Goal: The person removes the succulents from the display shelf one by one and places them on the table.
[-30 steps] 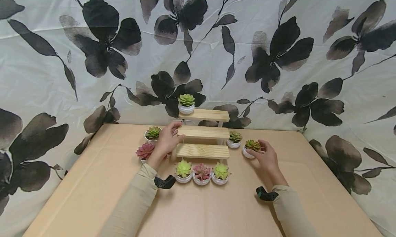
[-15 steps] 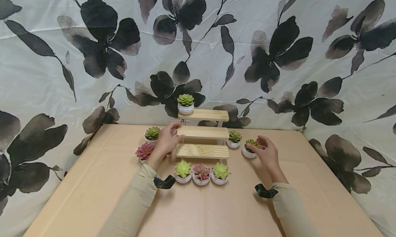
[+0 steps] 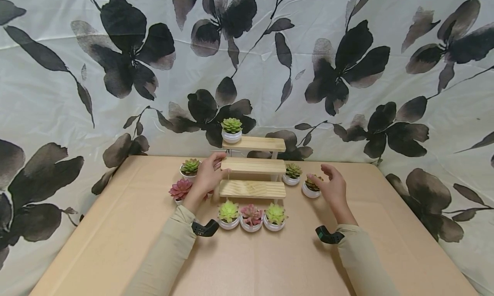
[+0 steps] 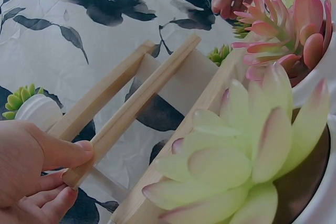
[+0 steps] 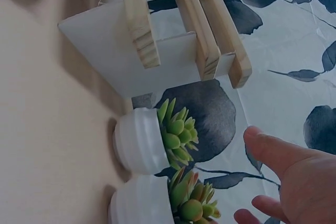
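Note:
A three-step wooden display stand [image 3: 252, 166] with pale side panels stands at the table's back middle. My left hand [image 3: 208, 175] pinches the left end of its middle board [image 4: 139, 111], thumb on top and fingers underneath. A green potted succulent [image 3: 231, 130] sits on the left end of the top step. To the right of the stand, my right hand [image 3: 332, 188] hovers by a reddish-green potted succulent [image 3: 311, 191]. In the right wrist view its thumb and fingers [image 5: 283, 153] are spread, with nothing held, apart from the pot. Another green succulent [image 5: 178, 132] stands beside that pot.
Two lime-green succulents [image 3: 228, 213] flank a pink one [image 3: 251, 216] in a row before the stand. At its left are a green succulent [image 3: 190, 167] and a pink one [image 3: 180, 188], partly behind my left arm. A floral cloth [image 3: 270, 64] hangs behind the table.
My right hand has loosened from the reddish-green succulent and drawn back slightly, its fingers spreading. The pot has shifted a little left. My left hand stays on the stand.

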Demonstrator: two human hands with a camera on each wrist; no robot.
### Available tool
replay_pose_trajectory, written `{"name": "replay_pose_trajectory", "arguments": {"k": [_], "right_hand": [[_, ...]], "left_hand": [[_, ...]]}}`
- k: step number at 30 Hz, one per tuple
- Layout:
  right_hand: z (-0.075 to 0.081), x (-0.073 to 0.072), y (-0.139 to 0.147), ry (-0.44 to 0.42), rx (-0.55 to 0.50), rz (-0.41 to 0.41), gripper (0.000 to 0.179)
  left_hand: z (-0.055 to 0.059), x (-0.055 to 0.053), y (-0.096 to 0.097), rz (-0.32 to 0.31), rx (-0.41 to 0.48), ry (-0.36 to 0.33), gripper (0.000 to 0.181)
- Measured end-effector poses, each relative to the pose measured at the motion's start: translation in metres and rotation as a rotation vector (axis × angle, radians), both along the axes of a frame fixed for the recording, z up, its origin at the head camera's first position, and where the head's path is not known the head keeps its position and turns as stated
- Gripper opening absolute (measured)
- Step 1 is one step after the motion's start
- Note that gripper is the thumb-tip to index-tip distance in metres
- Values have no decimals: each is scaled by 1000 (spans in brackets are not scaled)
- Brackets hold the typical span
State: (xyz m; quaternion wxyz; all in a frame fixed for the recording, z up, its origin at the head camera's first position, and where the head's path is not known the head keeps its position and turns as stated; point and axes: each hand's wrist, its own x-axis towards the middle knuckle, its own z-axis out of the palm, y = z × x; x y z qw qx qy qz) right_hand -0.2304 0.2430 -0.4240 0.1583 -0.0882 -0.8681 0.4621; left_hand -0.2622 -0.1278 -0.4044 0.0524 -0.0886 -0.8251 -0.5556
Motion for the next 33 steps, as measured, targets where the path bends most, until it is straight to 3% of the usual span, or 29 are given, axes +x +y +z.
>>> {"name": "replay_pose_trajectory", "arguments": {"k": [11, 33], "right_hand": [[13, -1, -12, 47, -46, 54, 64], [27, -7, -39, 99, -106, 79, 60]], "left_hand": [[-1, 0, -1, -1, 8, 5, 48], [-2, -1, -1, -2, 1, 0, 49]]}}
